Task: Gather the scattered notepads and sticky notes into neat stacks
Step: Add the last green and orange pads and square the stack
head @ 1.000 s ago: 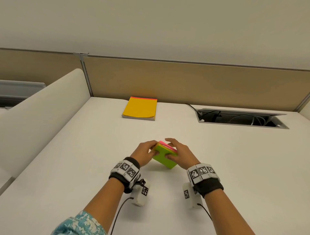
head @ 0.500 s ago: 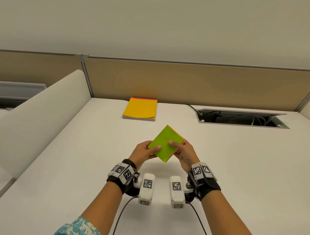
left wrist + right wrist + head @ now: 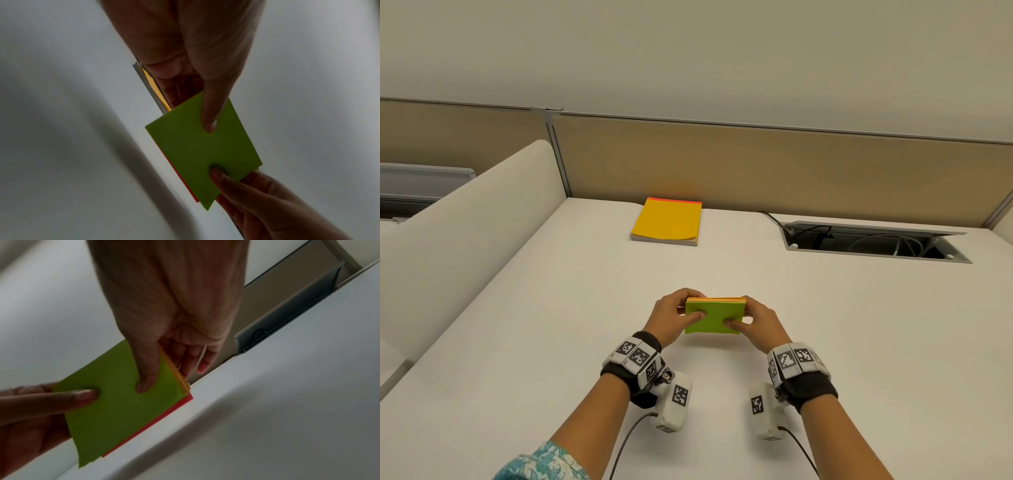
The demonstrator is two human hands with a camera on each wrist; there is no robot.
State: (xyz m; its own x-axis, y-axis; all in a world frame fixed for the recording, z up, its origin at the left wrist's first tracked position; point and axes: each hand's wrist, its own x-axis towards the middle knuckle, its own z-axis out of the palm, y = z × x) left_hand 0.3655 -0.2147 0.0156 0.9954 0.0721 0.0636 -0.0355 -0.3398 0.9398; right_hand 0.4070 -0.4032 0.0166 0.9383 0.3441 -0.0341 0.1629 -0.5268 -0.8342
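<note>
Both hands on one stack of sticky notes (image 3: pixel 714 317), held above the desk (image 3: pixel 551 325), near the front middle. Left hand (image 3: pixel 671 317) pinches the stack's left edge: thumb on the green top sheet, fingers curled behind. Right hand (image 3: pixel 756 320) pinches the right edge the same way. Green sheet faces the head camera; orange and red sheets show at the stack's edges in the wrist views. Green sheet's corner sticks out past the red layer below, so edges aren't flush.

Yellow notepad (image 3: pixel 666 221) lies flat at the back of the desk, close to the divider panel (image 3: pixel 791 164), well apart from the hands.

Cable tray (image 3: pixel 873 241) recessed in the desk at back right, flap up; cables (image 3: pixel 887 241) inside, one black cable (image 3: pixel 774 217) running out its left end.
</note>
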